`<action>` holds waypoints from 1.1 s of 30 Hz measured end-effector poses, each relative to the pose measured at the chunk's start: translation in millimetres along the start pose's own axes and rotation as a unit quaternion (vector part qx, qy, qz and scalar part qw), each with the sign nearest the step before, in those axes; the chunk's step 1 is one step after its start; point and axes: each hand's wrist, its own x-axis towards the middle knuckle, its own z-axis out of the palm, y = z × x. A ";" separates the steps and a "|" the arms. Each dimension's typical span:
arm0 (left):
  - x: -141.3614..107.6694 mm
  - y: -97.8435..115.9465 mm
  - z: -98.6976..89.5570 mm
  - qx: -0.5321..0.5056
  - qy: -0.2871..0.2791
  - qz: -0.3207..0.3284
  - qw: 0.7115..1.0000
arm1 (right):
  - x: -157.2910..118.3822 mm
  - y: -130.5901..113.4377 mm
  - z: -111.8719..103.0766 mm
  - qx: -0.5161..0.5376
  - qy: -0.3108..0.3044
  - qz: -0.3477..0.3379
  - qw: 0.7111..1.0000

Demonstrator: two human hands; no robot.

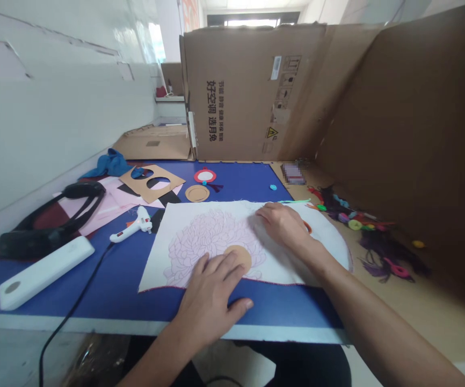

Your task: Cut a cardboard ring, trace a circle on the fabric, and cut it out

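Observation:
A white cloth (155, 263) with a pale purple flower drawing lies flat on the blue tabletop. My left hand (212, 290) rests on its front part with fingers spread, the fingertips touching a round tan disc (242, 259). My right hand (283, 220) presses on the cloth's back part, its fingers bent together; whether something is under them is hidden. Just beyond the right hand an orange ring-shaped piece (307, 227) shows partly. A light green cord (297, 201) lies along the cloth's back edge.
At the left are a white glue gun (133, 226), a long white device (45, 274), black headgear (51, 220) and a cut-out board (142, 188). Behind lie a tan disc (197, 193) and a red-rimmed piece (205, 176). Cardboard (248, 97) stands behind; coloured tassels (373, 252) lie right.

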 end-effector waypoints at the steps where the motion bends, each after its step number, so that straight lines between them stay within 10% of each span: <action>1: 0.2 0.0 0.0 0.004 -0.003 0.000 1.000 | -0.7 -2.2 -1.3 0.027 0.012 -0.005 1.000; 9: 1.3 2.5 -2.2 0.012 -0.001 0.002 1.000 | -7.7 -29.1 1.7 0.314 -0.147 -0.066 0.936; 33: -40.5 -18.4 -8.3 0.046 0.038 0.001 0.998 | -7.8 -32.9 10.7 0.299 -0.167 -0.055 0.938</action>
